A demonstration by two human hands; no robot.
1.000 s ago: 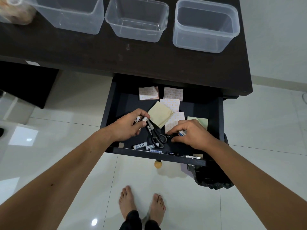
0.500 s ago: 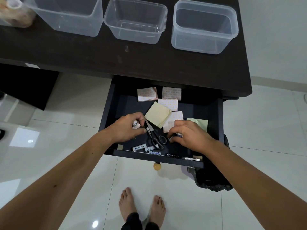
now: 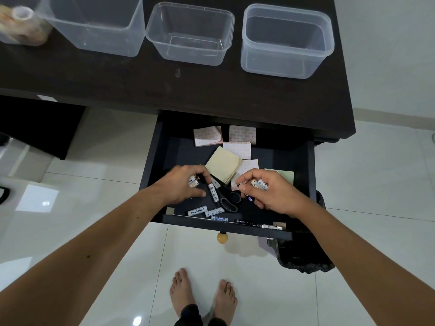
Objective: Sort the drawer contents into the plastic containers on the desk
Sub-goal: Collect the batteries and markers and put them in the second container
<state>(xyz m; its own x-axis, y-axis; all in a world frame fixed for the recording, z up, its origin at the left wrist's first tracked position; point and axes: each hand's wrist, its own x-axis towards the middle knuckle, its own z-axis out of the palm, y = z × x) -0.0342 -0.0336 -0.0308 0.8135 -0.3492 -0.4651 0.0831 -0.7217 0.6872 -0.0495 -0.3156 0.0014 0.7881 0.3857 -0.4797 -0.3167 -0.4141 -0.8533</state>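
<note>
The black drawer (image 3: 150,175) is pulled out under the dark desk (image 3: 211,90). My left hand (image 3: 181,187) is inside it, closed around white batteries (image 3: 194,181), its fingertips touching another battery (image 3: 213,192) beside black scissors (image 3: 226,198). My right hand (image 3: 270,192) holds several white batteries (image 3: 259,184) above the drawer floor. More batteries (image 3: 197,211) lie by the front edge. Sticky-note pads, yellow (image 3: 222,164) and patterned (image 3: 242,134), lie further back. Three clear plastic containers stand on the desk: left (image 3: 94,29), middle (image 3: 189,34), right (image 3: 286,41).
A pen (image 3: 244,222) and a small metal item (image 3: 270,226) lie along the drawer's front wall. A roll of tape (image 3: 22,24) sits at the desk's far left. A black bin (image 3: 303,257) stands under the drawer's right corner. My bare feet (image 3: 202,295) are on the white tiles.
My right hand has lifted from the scissors' handles with batteries now showing in its fingers. My left hand has shifted slightly, still closed on its batteries.
</note>
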